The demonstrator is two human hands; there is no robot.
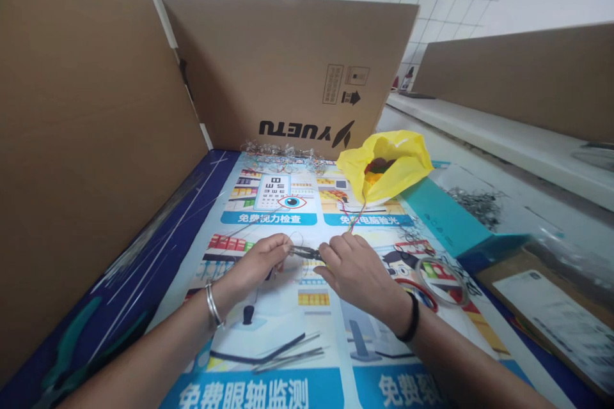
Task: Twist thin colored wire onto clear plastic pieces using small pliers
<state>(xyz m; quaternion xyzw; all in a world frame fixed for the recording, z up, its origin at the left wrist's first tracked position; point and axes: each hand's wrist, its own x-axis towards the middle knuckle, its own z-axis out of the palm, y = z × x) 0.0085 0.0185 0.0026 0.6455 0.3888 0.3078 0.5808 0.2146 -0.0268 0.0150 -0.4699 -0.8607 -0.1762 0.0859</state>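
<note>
My left hand [261,260] and my right hand [352,265] meet over a printed poster [288,204] on the table. Both are closed in a pinch on a small dark slender piece [303,252] held between their fingertips; what it is I cannot make out. A thin red and green wire [354,216] runs from my right hand up to a yellow plastic bag [386,163]. A silver bangle sits on my left wrist and a black band on my right.
Cardboard walls [288,70] stand at the left and back. Several thin metal rods [283,354] lie near the front, a tape ring [441,281] at the right, a teal box [451,220] beside it, and a heap of clear wire pieces [283,154] at the back.
</note>
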